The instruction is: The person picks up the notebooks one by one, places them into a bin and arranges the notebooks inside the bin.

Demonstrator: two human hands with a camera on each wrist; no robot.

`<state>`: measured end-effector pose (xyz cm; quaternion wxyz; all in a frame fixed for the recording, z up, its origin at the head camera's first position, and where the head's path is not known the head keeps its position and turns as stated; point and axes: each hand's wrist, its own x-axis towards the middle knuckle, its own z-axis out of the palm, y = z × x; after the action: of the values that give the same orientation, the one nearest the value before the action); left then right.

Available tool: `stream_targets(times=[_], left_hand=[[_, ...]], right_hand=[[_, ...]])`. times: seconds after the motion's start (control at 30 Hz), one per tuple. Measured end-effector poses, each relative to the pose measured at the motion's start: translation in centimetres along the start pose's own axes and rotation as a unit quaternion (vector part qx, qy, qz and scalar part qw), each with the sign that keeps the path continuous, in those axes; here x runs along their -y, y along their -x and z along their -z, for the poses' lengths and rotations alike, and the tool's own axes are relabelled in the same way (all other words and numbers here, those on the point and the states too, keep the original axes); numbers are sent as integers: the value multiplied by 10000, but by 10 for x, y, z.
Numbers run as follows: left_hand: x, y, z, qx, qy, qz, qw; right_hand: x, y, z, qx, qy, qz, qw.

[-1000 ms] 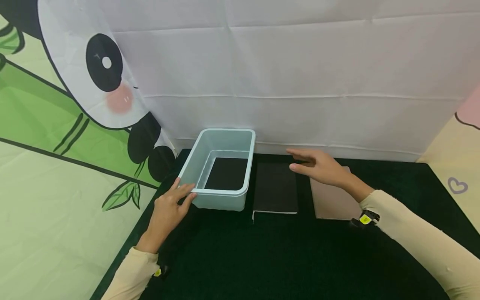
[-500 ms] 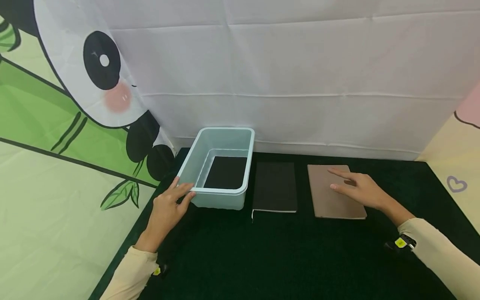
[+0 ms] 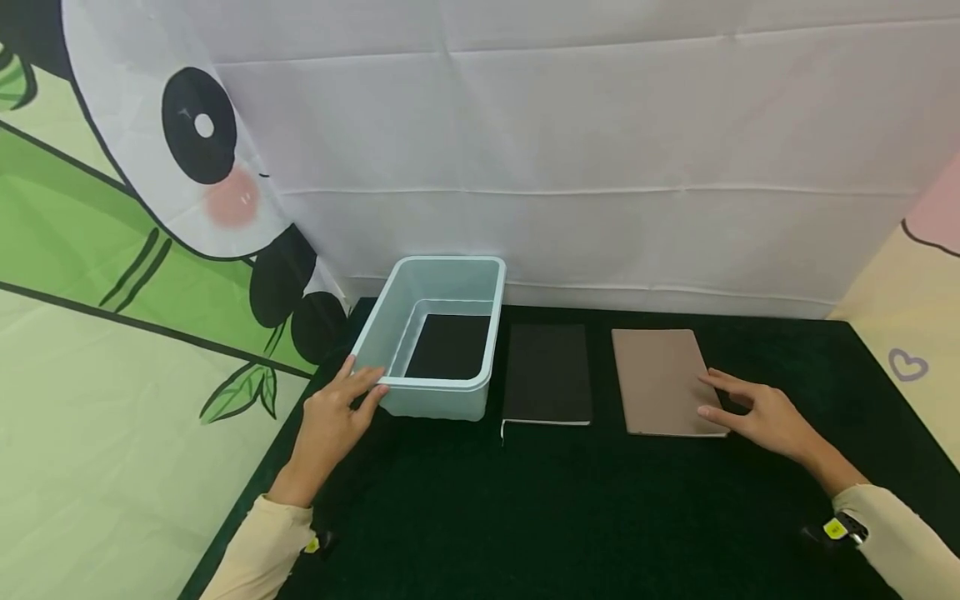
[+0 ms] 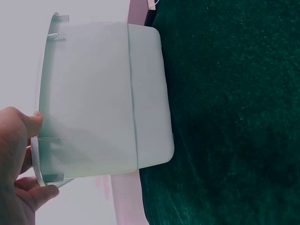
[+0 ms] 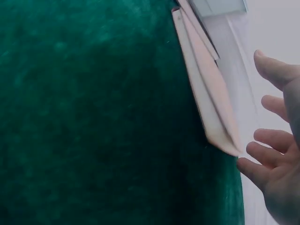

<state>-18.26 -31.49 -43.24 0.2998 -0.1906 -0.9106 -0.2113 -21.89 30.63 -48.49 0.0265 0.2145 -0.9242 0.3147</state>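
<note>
My left hand (image 3: 333, 425) holds the near left corner of a light blue plastic bin (image 3: 431, 396). In the left wrist view, the thumb and fingers lie on both sides of the bin's rim. A flat black rectangle (image 3: 450, 346) lies inside on the bottom. My right hand (image 3: 765, 417), fingers spread with nothing between them, hovers at the right edge of a pinkish-tan notebook (image 3: 660, 383). In the right wrist view, the little finger comes right up to the corner of that notebook (image 5: 213, 84), whose cover edge stands slightly apart from the pages.
Between the bin and the tan notebook lies a black notebook (image 3: 549, 375) with a white ribbon at its lower left corner. A dark green cloth (image 3: 570, 517) covers the table. White fabric (image 3: 570, 150) hangs behind, and a panda print (image 3: 150, 208) hangs at left.
My right hand has moved right and toward me, from above the black notebook across the tan notebook to its right edge. My left hand stays at the bin's corner.
</note>
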Motion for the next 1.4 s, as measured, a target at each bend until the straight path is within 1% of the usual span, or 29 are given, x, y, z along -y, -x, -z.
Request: stream_targets(times=[0.2,0.3,0.47,0.6,0.93,1.2,1.4], left_hand=[[2,1,-2,5,13,41,10000],[2,1,-2,24,19,50,10000],[1,0,0,17,-12,56,10000],[1,-1,0,-13,-41,30,10000],[1,0,-3,-84,-38,-27,10000],[1,0,-3,-94,-40,-7,9999],[1,-1,-3,-118,-51,-9,9999]], right_hand=[[-10,7,-7,67,-5,-185,9998],[-14,9,-11,89,32,-367,9993],[-13,9,-16,173,90,-709,9973],[-12,11,-20,198,56,-853,9961],[-9,14,-27,-44,66,-764,9970],[-6,12,-30,-40,198,-741,9970],[0,10,-30,1,69,-905,9959]])
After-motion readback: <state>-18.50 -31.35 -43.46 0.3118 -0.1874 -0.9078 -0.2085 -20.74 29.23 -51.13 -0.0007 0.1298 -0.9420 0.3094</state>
